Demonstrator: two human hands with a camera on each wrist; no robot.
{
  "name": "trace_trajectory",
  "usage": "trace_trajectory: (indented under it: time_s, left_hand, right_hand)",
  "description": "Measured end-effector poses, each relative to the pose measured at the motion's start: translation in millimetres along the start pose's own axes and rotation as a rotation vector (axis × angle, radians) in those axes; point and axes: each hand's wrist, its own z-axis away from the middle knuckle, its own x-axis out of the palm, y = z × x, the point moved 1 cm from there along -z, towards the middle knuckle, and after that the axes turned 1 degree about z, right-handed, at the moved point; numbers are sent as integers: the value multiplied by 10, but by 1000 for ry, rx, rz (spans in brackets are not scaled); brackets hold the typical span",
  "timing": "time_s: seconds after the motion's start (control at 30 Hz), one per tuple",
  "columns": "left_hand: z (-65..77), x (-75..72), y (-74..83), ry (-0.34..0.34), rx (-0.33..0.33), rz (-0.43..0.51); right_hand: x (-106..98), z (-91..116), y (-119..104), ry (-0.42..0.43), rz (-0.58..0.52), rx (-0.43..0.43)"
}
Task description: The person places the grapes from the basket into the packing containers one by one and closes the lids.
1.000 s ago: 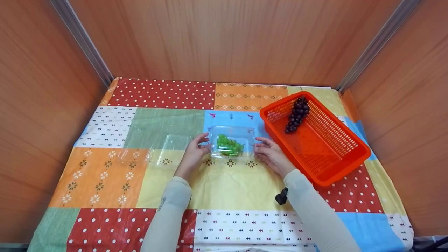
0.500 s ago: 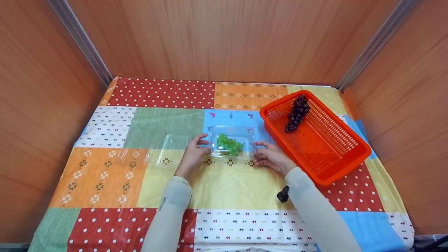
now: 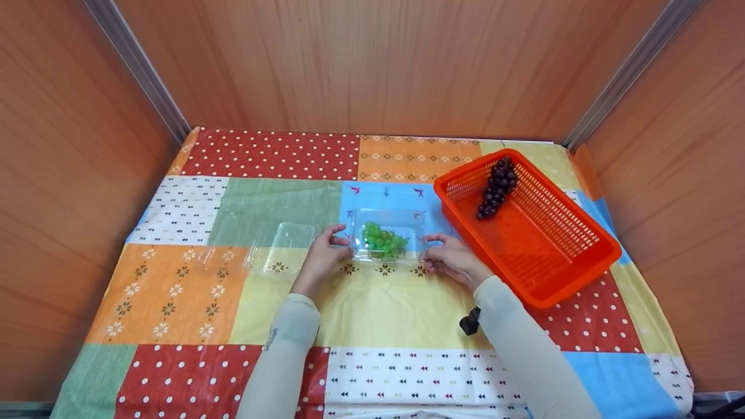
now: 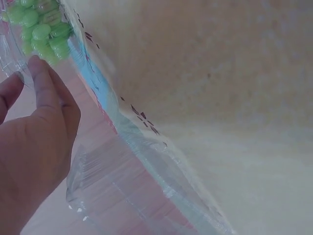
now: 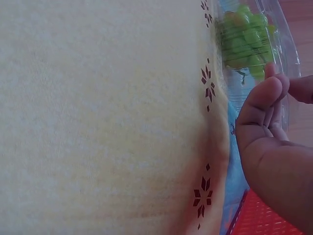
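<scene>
A clear plastic clamshell box (image 3: 389,220) stands in the middle of the table, with a bunch of green grapes (image 3: 382,241) inside. Whether its lid is fully down cannot be made out. My left hand (image 3: 323,254) is at the box's left side; in the left wrist view, thumb and fingertips (image 4: 35,61) meet at the plastic edge and pinch it. At the near right corner, my right hand (image 3: 453,258) pinches the rim, its fingers (image 5: 261,100) curled in the right wrist view.
Another clear plastic box (image 3: 285,247) lies open at the left, hard to see against the patchwork tablecloth (image 3: 169,291). At the right, an orange-red basket (image 3: 559,283) holds a bunch of dark grapes (image 3: 498,189). Wooden panels (image 3: 372,70) wall the table at the back and sides.
My right hand has slid slightly nearer along the box's right side, and its fingers have drawn in at the near corner. The left hand and the box have hardly moved.
</scene>
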Motion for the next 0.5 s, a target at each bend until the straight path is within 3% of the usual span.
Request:
trace_trajectory:
  time_s: [0.2,0.5]
  left_hand:
    - [33,-11,3,-41,-13,-74]
    - [40,17,8,-82,-33,-47]
  right_hand:
    - [-6,12,15,24,-28,13]
    - [-8,11,39,15,-70,6]
